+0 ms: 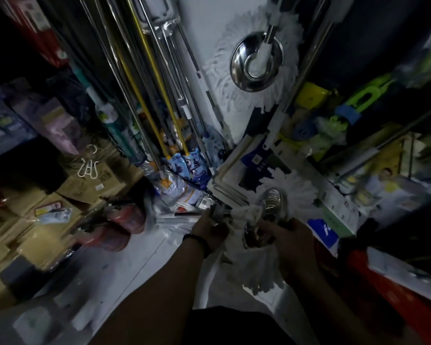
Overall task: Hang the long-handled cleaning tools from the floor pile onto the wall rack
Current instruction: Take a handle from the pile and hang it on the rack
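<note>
From the head camera, both hands reach into the floor pile: the left hand (209,229) has its grip clenched on white mop strands (237,214), the right hand (288,241) grasps a round mop head (271,202); another mop (256,61) hangs above.

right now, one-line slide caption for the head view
Both hands, left hand and right hand, reach into floor-pile mop heads below a hung spin mop.

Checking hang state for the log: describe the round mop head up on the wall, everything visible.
The hanging mop head is a shiny round metal disc ringed by white string fringe. A white and metal handle joins its centre socket and runs up out of frame. It hangs flat against the white wall, above the floor pile and both hands, neither touching it. The rack hook is not visible.
</note>
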A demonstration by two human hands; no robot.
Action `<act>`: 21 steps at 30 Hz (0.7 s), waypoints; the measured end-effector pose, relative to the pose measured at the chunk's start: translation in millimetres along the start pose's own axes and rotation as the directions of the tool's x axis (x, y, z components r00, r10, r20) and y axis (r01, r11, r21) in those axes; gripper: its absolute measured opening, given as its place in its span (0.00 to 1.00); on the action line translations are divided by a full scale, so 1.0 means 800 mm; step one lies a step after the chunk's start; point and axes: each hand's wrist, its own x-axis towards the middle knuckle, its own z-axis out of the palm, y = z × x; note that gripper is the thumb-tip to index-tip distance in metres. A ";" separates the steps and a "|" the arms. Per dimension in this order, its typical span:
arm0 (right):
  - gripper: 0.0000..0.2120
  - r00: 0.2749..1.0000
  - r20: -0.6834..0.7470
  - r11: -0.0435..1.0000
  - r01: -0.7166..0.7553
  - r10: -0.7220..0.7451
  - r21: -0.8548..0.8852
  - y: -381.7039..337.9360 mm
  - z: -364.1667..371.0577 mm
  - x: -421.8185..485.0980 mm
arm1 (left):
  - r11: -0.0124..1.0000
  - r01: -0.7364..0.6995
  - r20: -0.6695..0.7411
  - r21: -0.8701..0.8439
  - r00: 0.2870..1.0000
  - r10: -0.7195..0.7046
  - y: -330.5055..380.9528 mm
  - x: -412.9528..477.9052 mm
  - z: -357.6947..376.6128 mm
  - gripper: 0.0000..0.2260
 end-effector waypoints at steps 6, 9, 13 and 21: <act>0.13 0.996 -0.032 0.965 0.076 -0.087 -0.250 0.015 -0.037 -0.058 | 1.000 0.028 0.026 -0.013 0.999 -0.027 -0.018 -0.014 -0.034 0.11; 0.23 0.993 -0.062 0.880 0.058 -0.099 -0.472 0.024 -0.064 -0.078 | 0.997 0.055 -0.041 0.057 0.998 -0.053 -0.033 -0.013 -0.047 0.11; 0.30 0.984 -0.166 0.545 -0.106 -0.062 -0.831 0.013 -0.114 -0.098 | 0.964 0.121 0.053 0.235 0.989 -0.138 -0.055 -0.002 -0.039 0.21; 0.30 0.888 -0.062 0.190 0.029 -0.455 -0.981 -0.046 -0.080 -0.100 | 0.922 0.032 0.192 0.386 0.975 -0.114 -0.066 -0.052 0.031 0.08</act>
